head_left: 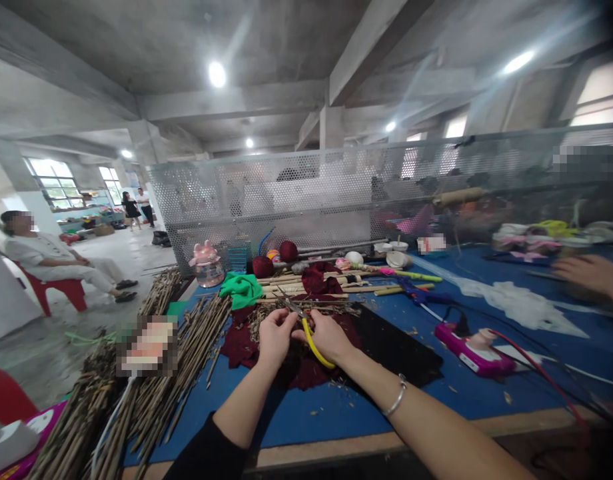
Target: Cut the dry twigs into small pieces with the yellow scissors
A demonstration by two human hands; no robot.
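Holding yellow-handled tool [308, 332] over middle of dark red cloth [239, 347], with metal nose toward far side of cloth and handle toward near side. Gripping handle in right hand [329, 337], fingers wrapped round; wearing silver-coloured bangle [397, 395] at right wrist. Also over cloth, just beside metal nose: left hand [276, 337], fingers bent toward thumb; cannot tell from this view whether pinching anything.

On cloth, around fingertips: loose heap of dried stems [256, 323]. To right of cloth: black sheet [401, 343]. Under cloth and out to both sides: blue counter [346, 419], strewn with small pale scraps.

At far-left edge of cloth: bunched green cloth [241, 290]. Left of cloth: long sheaf of brown sticks [191, 363]. Beyond cloth: red yarn ball [288, 251]; farther left, pink-lidded jar [207, 263]. Right of cloth, past black sheet: blue glue gun [419, 293], purple power strip [469, 353] with plugs inserted, crumpled white plastic [521, 308]. Far right of cloth: co-worker's hand [589, 273], blurred, grip unclear.

Well beyond cloth: perforated metal screen [206, 193]. Far left of cloth, off counter: seated person in white [51, 250] on red chair [69, 291].
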